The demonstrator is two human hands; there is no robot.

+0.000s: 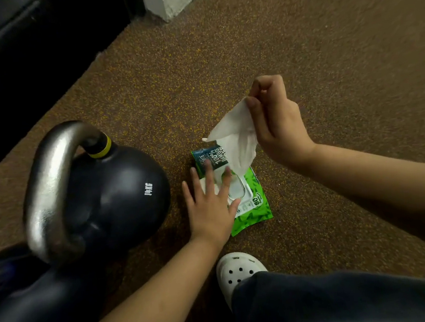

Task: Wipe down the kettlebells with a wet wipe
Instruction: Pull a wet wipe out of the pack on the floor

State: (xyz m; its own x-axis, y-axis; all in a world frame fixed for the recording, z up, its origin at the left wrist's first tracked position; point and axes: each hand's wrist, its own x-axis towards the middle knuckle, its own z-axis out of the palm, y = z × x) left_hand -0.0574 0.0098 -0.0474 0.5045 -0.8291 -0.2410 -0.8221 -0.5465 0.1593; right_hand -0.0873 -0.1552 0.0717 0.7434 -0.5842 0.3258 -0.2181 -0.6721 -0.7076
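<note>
Left hand [210,207] pins pack [255,208]; right hand [278,126] dangles wipe [237,137].

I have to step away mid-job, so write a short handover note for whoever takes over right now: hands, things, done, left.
Left hand: flat, pressing the wipe pack onto the floor.
Right hand: pinches the wet wipe by its top, raised above the pack; its lower end is at the pack's opening.
One kettlebell stands left of the pack; a second kettlebell sits nearer, lower left.
Done: wipe mostly drawn out.
Left: pull it free, wipe both kettlebells; neither is touched.
</note>
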